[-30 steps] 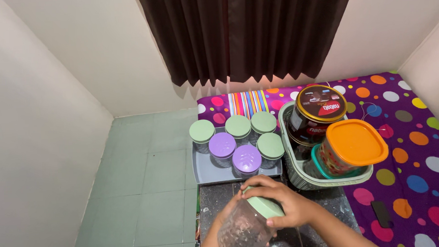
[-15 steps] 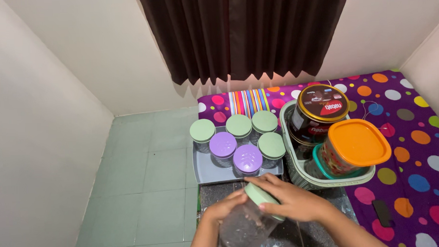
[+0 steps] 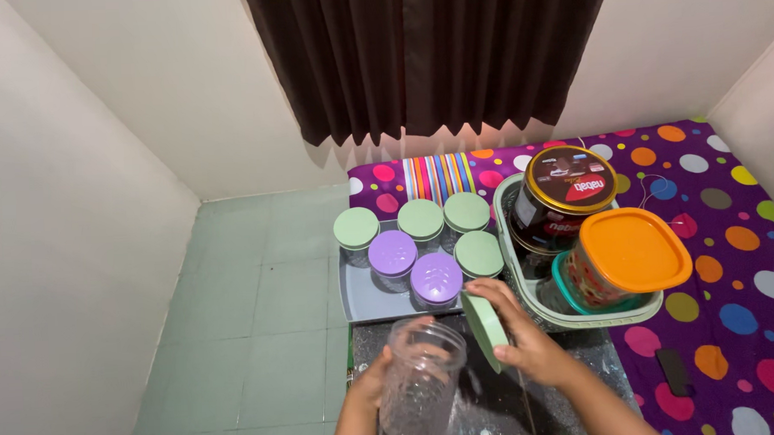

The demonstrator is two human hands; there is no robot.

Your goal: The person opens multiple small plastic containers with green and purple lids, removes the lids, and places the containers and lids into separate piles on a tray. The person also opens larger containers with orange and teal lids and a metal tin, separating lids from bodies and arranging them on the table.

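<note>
My left hand grips a clear, empty glass jar from the left side, its mouth open and tilted toward me. My right hand holds the jar's pale green lid on edge, just right of the jar's mouth and apart from it. Both are over a dark speckled surface at the bottom of the view. Just beyond them a grey tray carries several closed jars with green lids and purple lids.
A pale green basket right of the tray holds a dark round tin with a gold rim and an orange-lidded container. A polka-dot purple cloth covers the right side. Green floor tiles lie left, a dark curtain behind.
The green lid has come off the jar: it sat on the jar's mouth under my right hand, and is now held on edge to the right. The jar's mouth is open.
</note>
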